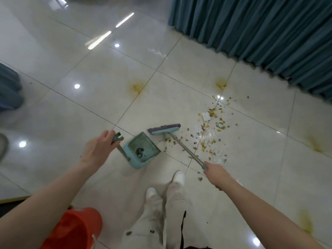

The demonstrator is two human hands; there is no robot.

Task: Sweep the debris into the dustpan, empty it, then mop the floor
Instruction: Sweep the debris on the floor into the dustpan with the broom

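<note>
A teal dustpan stands on the white tiled floor in front of my feet, with a few dark bits inside. My left hand grips the top of its upright handle. My right hand grips the grey pole of a broom, whose teal head with purple bristles rests on the floor just right of the dustpan's mouth. Debris lies scattered to the right of the broom: yellow and dark crumbs, and white paper scraps.
Yellow stains mark several tile corners. A teal curtain hangs along the back right. An orange bucket stands by my left leg. Blue fabric shows at the left edge. My white shoes point at the broom.
</note>
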